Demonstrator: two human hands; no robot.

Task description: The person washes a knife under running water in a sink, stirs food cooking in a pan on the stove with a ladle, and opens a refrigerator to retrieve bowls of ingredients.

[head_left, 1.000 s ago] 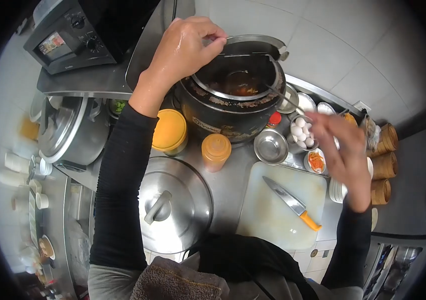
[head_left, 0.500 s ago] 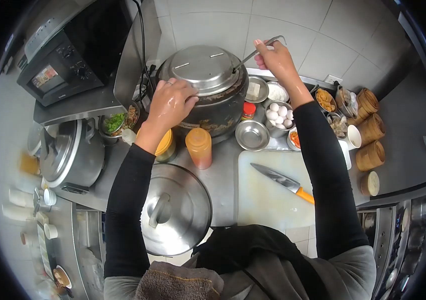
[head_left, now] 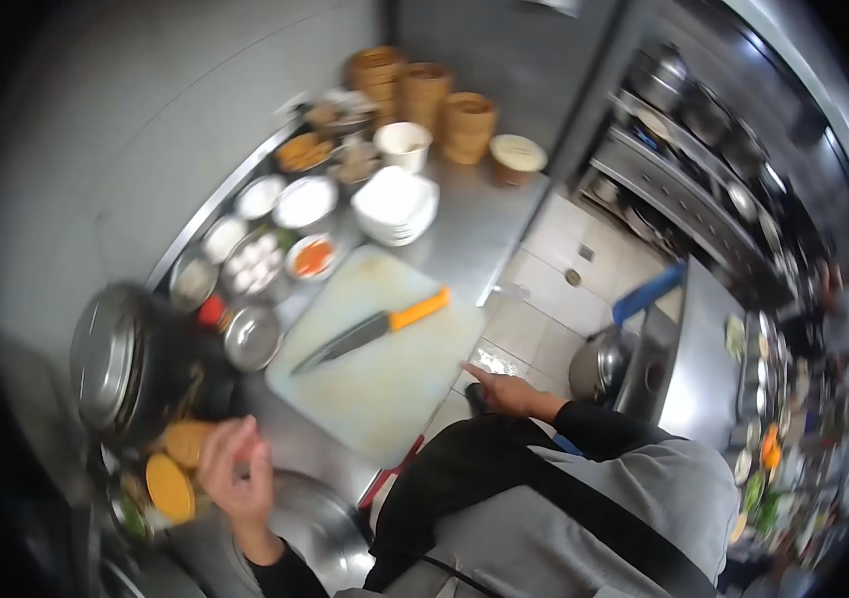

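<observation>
My left hand (head_left: 237,473) is raised with loosely bent fingers, near the squeeze bottle (head_left: 185,442) and yellow-topped tub (head_left: 171,488); nothing shows in it. My right hand (head_left: 512,394) hangs beside the right corner of the white cutting board (head_left: 374,399), index finger stretched out, its other fingers partly hidden. A kitchen knife (head_left: 369,331) with an orange handle lies on the board. To the left stands the dark pot (head_left: 170,374) with its metal lid (head_left: 105,359) on. A large steel lid (head_left: 320,518) lies below my left hand, partly covered by it.
Behind the board are a bowl of eggs (head_left: 254,264), an empty steel bowl (head_left: 253,337), stacked white dishes (head_left: 394,209) and bamboo steamers (head_left: 424,95). Tiled floor (head_left: 554,259) and another steel counter (head_left: 708,339) lie to the right. Motion blurs parts of the view.
My view has swung right. Both hands have left the dark pot; my right hand has let go of the hooked metal handle and come down beside the cutting board.
</observation>
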